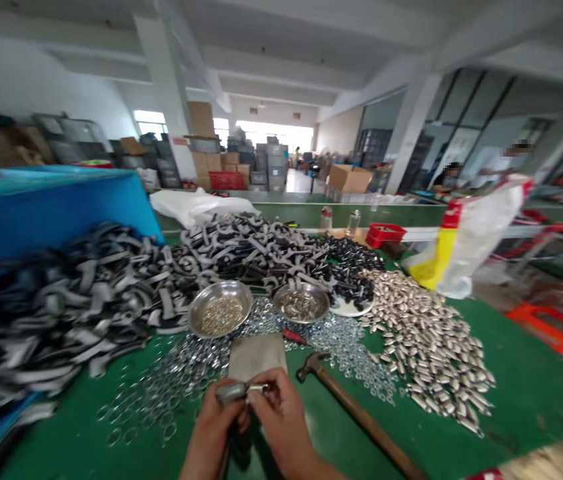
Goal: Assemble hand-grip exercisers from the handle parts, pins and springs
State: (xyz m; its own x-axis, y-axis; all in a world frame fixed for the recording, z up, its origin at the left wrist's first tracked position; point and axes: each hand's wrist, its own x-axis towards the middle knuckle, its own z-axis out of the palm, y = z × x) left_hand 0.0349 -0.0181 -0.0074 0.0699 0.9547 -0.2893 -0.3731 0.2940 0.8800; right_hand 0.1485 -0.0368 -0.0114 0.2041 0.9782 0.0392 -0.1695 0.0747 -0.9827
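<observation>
Low in the head view, my left hand (211, 427) is closed around a dark handle-like part with a grey end (231, 393). My right hand (281, 413) pinches a small silver metal sleeve (258, 387) against that end. Whether the two pieces are joined I cannot tell. Just beyond my fingers lies a flat grey metal plate (257, 353). A claw hammer (356, 407) with a wooden handle rests to the right, its head near the plate. Loose metal rings (154, 403) spread over the green table left of my hands.
Two metal bowls (195, 320) (328, 310) hold small parts. Curved grey and black handles (106, 293) are heaped left, silver sleeves (431, 340) right. A red-handled tool (294, 337), blue bin (86, 200), red tray (385, 235) and white sack (481, 233) surround them. People work far right.
</observation>
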